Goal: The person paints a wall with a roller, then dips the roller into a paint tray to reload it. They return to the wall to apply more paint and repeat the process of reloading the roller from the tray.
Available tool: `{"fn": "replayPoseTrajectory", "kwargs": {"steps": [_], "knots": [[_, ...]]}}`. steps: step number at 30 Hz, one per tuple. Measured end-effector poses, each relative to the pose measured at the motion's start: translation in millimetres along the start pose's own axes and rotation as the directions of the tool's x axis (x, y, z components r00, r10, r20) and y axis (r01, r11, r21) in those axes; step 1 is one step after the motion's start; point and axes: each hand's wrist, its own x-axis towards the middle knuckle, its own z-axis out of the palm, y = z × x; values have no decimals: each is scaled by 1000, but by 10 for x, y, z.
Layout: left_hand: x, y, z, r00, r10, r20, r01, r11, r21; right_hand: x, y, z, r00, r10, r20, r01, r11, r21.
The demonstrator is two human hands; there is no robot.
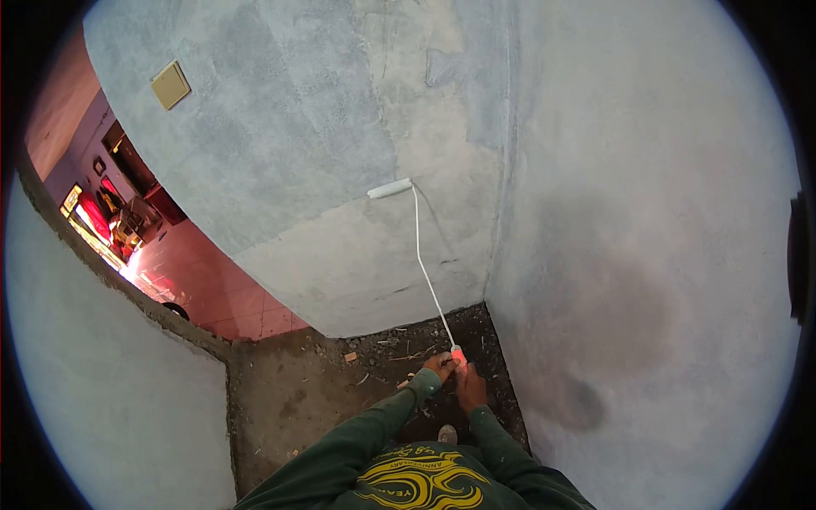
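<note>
A paint roller [390, 189] with a white sleeve lies against the front wall [314, 263], where blue-grey paint borders a paler, whitish area. Its long, thin white frame runs down to a red-orange handle [459, 356]. My left hand [441, 365] is closed at the upper part of this handle, on its left side. Just below and to the right, my right hand [472, 388] wraps round the lower part of the same handle. Both hands are bare, below long green sleeves.
A square beige switch plate [171, 85] sits on the front wall. At the left, an opening shows a room with a reddish tiled floor [212, 285]. Walls stand close on the right [646, 255] and left [110, 382]. Small debris lies on the rough floor [297, 399].
</note>
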Motion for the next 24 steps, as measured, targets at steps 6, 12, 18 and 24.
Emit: {"fn": "replayPoseTrajectory", "kwargs": {"steps": [6, 12, 18, 24], "knots": [[66, 420, -154, 992, 98, -82, -103, 992, -69, 290, -198, -27, 997, -72, -9, 72, 995, 71], [115, 1081, -407, 955, 213, -207, -233, 970, -75, 652, -680, -165, 972, -201, -120, 216, 967, 138], [8, 846, -299, 947, 266, -178, -260, 964, 58, 419, -580, -213, 974, -198, -113, 216, 959, 184], [-134, 274, -46, 981, 177, -84, -180, 983, -27, 13, -166, -114, 1000, 4, 21, -6, 996, 89]]}}
